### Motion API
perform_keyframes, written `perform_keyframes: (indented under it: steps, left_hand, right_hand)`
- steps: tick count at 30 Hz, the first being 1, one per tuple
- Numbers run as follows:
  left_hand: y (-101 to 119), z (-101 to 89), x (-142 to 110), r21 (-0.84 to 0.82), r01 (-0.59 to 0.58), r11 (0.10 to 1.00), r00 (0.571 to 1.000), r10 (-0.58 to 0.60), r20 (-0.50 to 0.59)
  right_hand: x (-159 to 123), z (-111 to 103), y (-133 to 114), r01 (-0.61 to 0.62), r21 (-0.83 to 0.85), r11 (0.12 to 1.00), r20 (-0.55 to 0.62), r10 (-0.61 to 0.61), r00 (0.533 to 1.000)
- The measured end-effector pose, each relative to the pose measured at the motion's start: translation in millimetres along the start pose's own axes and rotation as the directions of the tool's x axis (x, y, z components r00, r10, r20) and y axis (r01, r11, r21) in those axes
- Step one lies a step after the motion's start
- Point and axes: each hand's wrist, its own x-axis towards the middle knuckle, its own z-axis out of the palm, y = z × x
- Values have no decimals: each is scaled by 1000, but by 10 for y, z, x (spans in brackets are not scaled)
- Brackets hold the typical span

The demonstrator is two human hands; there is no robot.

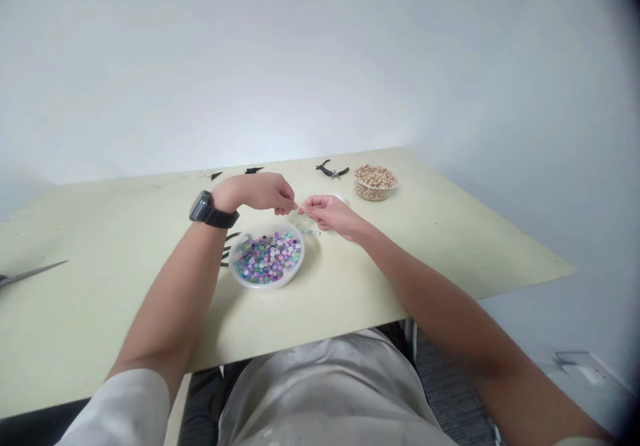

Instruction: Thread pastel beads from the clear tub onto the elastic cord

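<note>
Above the far rim of a clear round tub (235, 274) of mixed pastel beads (270, 257), both hands meet fingertip to fingertip. My left hand (266, 193), with a black watch (213, 213) on its wrist, is closed in a pinch. My right hand (334, 215) pinches too, its fingertips almost touching the left ones. Whatever sits between the fingertips is tiny and pale; I cannot make it out. Below the right fingers, a short row of small light-coloured beads (311, 232) shows near the tabletop. Part of a white round item (342, 198) peeks out behind the right hand.
Black-handled pliers (333, 170) lie at the back beside a clear tub of tan, nut-like pieces (376, 181). Small black items (254, 171) rest behind the left hand. Dark prongs (226, 253) show left of the bead tub. A pointed blade (37, 272) enters at far left.
</note>
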Motion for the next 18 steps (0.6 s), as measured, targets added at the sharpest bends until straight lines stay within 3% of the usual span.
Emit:
perform_keyframes:
  steps: [9,18]
  left_hand:
    - [-32,-107,-140,-51,9,999,997,-13,-78]
    - [105,96,93,-93,-185,978,983,184,-19]
  right_hand:
    - [33,-23,39,-46,-54,997,-2,46,999]
    - [-18,-19,-53,64,144,987,91,-78,993]
